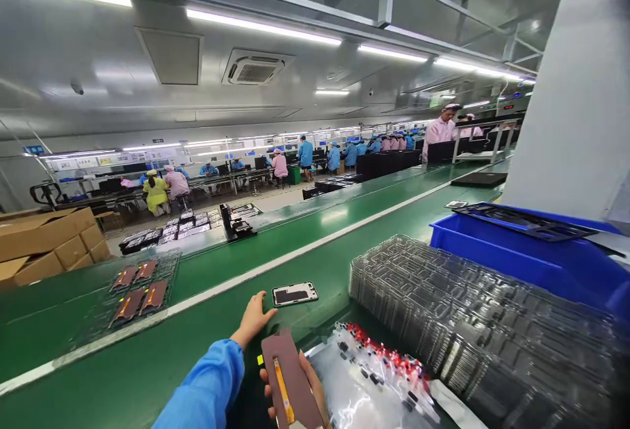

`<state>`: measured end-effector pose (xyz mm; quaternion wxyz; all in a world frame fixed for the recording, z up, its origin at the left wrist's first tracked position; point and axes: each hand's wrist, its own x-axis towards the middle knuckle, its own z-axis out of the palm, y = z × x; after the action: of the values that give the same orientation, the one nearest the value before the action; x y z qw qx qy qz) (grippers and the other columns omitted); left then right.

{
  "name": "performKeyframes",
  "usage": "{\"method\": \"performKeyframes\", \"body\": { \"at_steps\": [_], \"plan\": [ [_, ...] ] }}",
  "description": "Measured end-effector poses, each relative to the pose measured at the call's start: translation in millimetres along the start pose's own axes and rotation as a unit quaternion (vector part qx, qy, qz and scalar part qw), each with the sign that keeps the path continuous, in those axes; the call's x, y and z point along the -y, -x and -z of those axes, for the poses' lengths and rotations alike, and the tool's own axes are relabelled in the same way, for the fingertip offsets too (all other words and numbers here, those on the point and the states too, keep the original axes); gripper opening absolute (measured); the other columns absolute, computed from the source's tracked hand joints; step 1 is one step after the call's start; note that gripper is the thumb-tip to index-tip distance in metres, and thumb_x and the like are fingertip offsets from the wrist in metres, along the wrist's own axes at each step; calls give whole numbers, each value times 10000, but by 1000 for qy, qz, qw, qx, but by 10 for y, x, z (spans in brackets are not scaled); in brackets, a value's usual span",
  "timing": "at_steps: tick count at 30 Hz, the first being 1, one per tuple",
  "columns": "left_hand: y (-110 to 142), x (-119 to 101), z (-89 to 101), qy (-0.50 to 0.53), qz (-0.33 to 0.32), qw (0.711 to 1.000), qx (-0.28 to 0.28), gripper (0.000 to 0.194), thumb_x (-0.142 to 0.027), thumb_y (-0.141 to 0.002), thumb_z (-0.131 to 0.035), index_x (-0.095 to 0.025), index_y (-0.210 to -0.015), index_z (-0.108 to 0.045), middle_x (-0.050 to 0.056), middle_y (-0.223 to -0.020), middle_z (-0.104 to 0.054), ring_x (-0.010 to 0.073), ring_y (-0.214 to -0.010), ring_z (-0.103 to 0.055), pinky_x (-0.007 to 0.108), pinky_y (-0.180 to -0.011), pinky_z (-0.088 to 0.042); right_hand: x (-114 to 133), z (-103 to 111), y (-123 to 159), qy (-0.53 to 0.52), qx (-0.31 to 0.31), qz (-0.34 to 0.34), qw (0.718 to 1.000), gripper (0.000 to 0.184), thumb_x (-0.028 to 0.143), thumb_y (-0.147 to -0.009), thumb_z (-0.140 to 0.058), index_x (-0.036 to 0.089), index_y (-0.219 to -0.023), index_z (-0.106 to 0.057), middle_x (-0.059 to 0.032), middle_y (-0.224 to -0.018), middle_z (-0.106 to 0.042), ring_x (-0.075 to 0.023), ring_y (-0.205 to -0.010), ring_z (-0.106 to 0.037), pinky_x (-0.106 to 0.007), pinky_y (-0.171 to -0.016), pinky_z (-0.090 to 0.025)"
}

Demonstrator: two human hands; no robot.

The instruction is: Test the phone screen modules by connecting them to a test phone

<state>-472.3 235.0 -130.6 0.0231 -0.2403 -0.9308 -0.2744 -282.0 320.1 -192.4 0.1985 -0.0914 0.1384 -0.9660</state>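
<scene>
My left hand reaches over the green belt with thumb and fingers apart, its tips at the left end of a phone housing. That housing lies flat, black-rimmed, with a white and black inside. I cannot tell whether the fingertips touch it. Closer to me, my right hand grips a brown phone display panel by its long edges. An orange ribbon cable runs down the panel's face, and a yellow tab sticks out at its left side.
Stacked clear plastic trays and a blue bin stand at right. Beside my right hand lies a plastic bag with small red and black pieces. Several brown panels rest on a tray at left. Other people work farther back.
</scene>
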Motion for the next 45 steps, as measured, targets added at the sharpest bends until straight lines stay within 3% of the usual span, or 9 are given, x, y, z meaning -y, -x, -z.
{"method": "performKeyframes", "body": {
  "at_steps": [7,11,18,21,26,31,34,38,45],
  "plan": [
    [-371,-33,-202,-19,-23,998,50,910,-496,-662,-721,-185,-1463,-423,186,-1528,-409,407,-1452,-263,648,-1160,-162,90,30,-53,51,21,-39,998,947,800,-477,-751,114,-1125,-676,-112,-1131,-720,-207,-894,-676,-309,-701,-536],
    [-143,54,24,21,-80,996,28,711,-475,-675,-716,-142,-1291,-593,172,-1301,-591,337,-1268,-493,485,-1132,-338,60,-36,8,24,-24,-27,999,919,761,-540,-734,66,-1135,-653,-107,-1068,-736,-197,-824,-691,-319,-653,-551],
    [679,394,880,152,10,972,-179,605,-429,-690,-688,-149,-1216,-582,112,-1177,-470,291,-1148,-507,484,-1121,-374,69,-129,161,31,-6,-16,999,803,664,-656,-730,49,-1166,-646,-129,-1051,-753,-199,-817,-711,-304,-630,-576],
    [1172,577,1291,252,101,928,-257,680,-466,-723,-669,-157,-1298,-479,108,-1158,-426,283,-1090,-528,560,-1016,-473,57,-190,232,48,-13,-6,999,742,639,-713,-712,64,-1176,-646,-123,-1059,-754,-188,-820,-711,-292,-637,-580],
    [2304,590,1691,430,172,845,-268,782,-441,-715,-740,-219,-1358,-354,98,-1207,-431,219,-1046,-583,414,-792,-616,-52,-315,360,70,-47,30,996,643,598,-833,-642,116,-1258,-610,-121,-1200,-711,-197,-954,-703,-325,-778,-591],
    [3481,277,1587,624,159,736,-210,703,-366,-646,-871,-246,-1255,-541,65,-1303,-565,209,-1074,-614,300,-868,-580,-192,-537,523,122,-109,32,986,601,562,-817,-698,141,-1241,-634,-123,-1254,-688,-230,-1025,-697,-362,-838,-596],
    [3928,103,1368,663,133,713,-183,790,-439,-607,-894,-319,-1306,-546,57,-1382,-566,269,-1151,-609,307,-896,-563,-291,-766,690,178,-125,61,974,622,584,-773,-739,183,-1239,-643,-114,-1296,-665,-257,-1096,-674,-398,-900,-583],
    [4143,-30,1113,687,99,712,-112,870,-465,-602,-892,-366,-1375,-504,54,-1380,-569,322,-1254,-550,365,-1002,-502,-451,-1099,979,348,-98,129,923,664,579,-737,-773,280,-1305,-602,-118,-1414,-574,-292,-1176,-632,-441,-958,-556],
    [4092,-117,953,694,44,718,-3,966,-480,-564,-906,-299,-1409,-474,102,-1356,-565,332,-1250,-541,390,-1027,-443,-679,-1445,1324,648,14,160,745,681,499,-773,-766,308,-1394,-561,-145,-1443,-529,-328,-1292,-540,-514,-1083,-454]
  ]
}}
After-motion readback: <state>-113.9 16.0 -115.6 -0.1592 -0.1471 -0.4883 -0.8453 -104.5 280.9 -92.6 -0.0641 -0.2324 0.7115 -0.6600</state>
